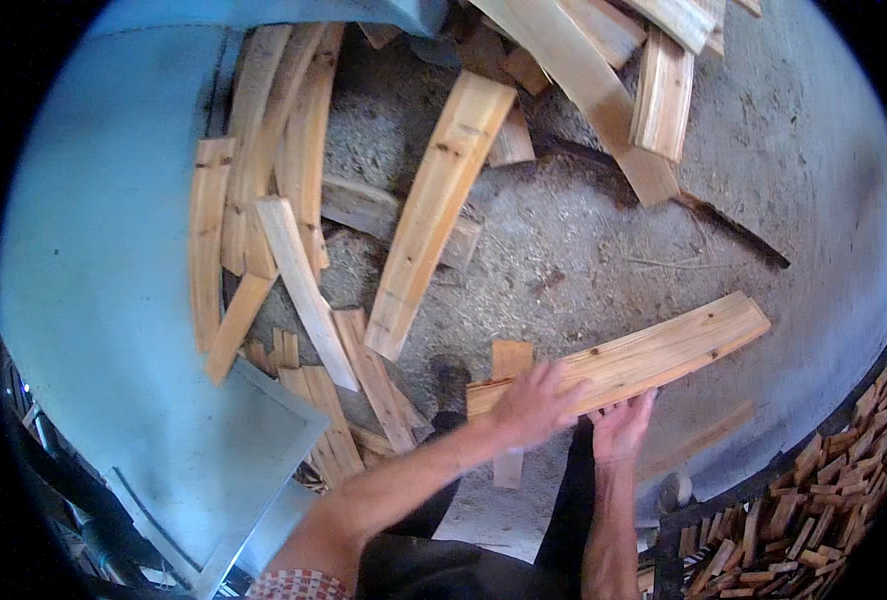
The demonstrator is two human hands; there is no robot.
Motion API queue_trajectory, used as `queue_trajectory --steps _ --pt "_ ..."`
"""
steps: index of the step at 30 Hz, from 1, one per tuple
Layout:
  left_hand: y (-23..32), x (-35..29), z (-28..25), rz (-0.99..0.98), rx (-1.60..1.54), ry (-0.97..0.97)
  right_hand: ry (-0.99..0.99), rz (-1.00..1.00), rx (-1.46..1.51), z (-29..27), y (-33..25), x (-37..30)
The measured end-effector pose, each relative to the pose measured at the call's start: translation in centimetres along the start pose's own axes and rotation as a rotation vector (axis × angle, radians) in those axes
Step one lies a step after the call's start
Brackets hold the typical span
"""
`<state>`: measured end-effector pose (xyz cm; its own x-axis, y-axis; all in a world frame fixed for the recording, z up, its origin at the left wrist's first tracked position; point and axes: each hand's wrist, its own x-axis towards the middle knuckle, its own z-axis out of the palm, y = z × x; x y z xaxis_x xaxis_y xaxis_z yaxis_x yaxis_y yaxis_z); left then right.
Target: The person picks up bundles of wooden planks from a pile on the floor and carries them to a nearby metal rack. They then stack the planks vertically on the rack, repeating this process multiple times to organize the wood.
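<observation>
Woodworking shop: gritty floor (584, 260), heaped wood pieces (829, 490)

Matt wooden plank (649, 352), rough floor (564, 245), smooth panel (114, 270)

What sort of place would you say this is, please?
Probably a woodworking shop or sawmill, judging by the sawn boards, the pile of short wood pieces and the debris-strewn floor.

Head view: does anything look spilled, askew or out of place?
Pale wood debris litters the grey floor as if spilled. Boards lie at clashing angles beside the blue panel, looking untidy. A dark slanting strip marks the floor; crack or object, I cannot tell. The long board in the right hand shows no clear damage.
</observation>
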<state>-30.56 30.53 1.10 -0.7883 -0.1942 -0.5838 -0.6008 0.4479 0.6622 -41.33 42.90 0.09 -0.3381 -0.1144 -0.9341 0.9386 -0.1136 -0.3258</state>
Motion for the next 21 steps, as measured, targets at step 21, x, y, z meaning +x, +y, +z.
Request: queue_trajectory --steps 21 --pt "-5.4 0.6 11.2 -1.258 -0.320 0.485 0.160 -0.008 -0.405 -7.4 -1.4 -2.3"
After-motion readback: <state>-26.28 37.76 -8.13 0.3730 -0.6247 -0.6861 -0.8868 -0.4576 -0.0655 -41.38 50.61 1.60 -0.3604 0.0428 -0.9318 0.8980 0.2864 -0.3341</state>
